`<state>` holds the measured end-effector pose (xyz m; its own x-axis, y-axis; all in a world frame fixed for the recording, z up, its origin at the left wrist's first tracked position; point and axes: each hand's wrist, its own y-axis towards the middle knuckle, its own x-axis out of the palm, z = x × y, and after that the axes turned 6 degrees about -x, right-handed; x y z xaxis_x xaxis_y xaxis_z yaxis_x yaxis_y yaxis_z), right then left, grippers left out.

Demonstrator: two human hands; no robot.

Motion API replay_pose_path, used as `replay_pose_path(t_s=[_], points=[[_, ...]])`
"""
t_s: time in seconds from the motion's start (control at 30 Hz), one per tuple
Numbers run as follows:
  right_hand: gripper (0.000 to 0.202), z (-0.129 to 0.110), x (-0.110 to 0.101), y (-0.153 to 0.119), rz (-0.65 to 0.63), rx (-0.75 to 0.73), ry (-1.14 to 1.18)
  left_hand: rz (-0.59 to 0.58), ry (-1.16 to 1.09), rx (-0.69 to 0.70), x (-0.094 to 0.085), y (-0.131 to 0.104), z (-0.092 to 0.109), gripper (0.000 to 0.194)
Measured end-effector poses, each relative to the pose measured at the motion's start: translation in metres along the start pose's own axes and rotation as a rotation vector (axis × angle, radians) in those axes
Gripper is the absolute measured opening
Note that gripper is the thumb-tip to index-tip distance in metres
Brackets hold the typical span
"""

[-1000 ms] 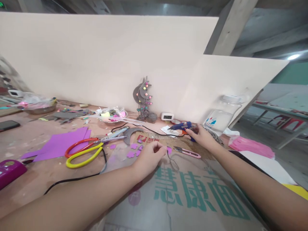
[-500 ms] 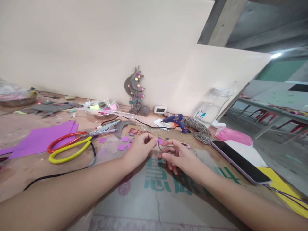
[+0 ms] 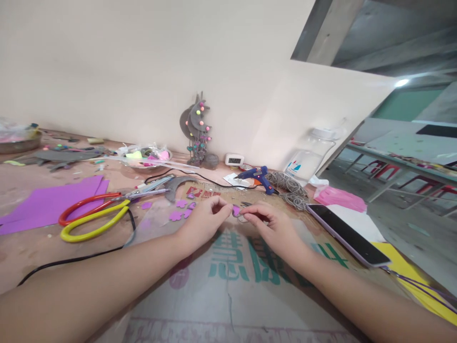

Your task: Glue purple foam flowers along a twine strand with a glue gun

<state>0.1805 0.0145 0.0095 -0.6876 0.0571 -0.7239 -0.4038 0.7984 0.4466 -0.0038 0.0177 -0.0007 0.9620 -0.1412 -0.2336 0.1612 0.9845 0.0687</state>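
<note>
My left hand [image 3: 205,221] pinches a small flat purple piece [image 3: 235,210], my right hand [image 3: 273,225] just beside it. On the pinkish table [image 3: 30,255], a blue glue gun [image 3: 260,176] rests beyond my hands, red-and-yellow-handled metal scissors [image 3: 125,205] to my left, and a black-screened, lilac-edged phone [image 3: 348,233] to my right.

We see a plain pale partition [image 3: 143,71] upright beyond both hands, and a pinkish, scuffed worktop [image 3: 21,252] left of the left hand [image 3: 203,224]. Well beyond and above the right hand [image 3: 273,224]: sloping concrete beam [image 3: 326,35], dim grey ceiling [image 3: 400,28], one bright lamp [image 3: 402,83], green wall [image 3: 407,102]. Further right of that hand we get grey floor [image 3: 403,209], a long table [image 3: 403,166], red stools [image 3: 389,170] partly under it.
</note>
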Motion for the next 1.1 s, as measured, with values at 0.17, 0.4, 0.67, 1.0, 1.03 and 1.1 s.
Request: replay_pose_path(t_s=[0.17, 0.4, 0.67, 1.0, 1.03, 1.1], points=[[0.018, 0.0021, 0.0002, -0.0023, 0.007, 0.057, 0.035, -0.013, 0.015, -0.012, 0.0002, -0.0002, -0.0008, 0.019], [0.016, 0.0029, 0.0018, -0.0037, 0.079, -0.032, 0.019, -0.072, 0.015, 0.000, 0.0007, -0.0010, -0.0040, 0.019], [0.014, 0.0022, 0.0024, -0.0037, 0.060, -0.038, 0.001, -0.088, 0.079, 0.030, -0.0002, -0.0033, 0.0007, 0.021], [0.014, 0.0005, 0.0011, -0.0026, 0.030, -0.012, -0.003, -0.096, 0.068, 0.006, 0.0009, -0.0022, -0.0010, 0.022], [0.014, 0.0000, 0.0010, -0.0021, 0.018, 0.002, 0.005, -0.097, 0.058, -0.001, 0.0009, -0.0020, -0.0010, 0.022], [0.019, -0.0009, 0.0006, -0.0006, 0.006, 0.042, 0.097, -0.097, 0.020, -0.022, 0.0010, -0.0011, -0.0014, 0.022]])
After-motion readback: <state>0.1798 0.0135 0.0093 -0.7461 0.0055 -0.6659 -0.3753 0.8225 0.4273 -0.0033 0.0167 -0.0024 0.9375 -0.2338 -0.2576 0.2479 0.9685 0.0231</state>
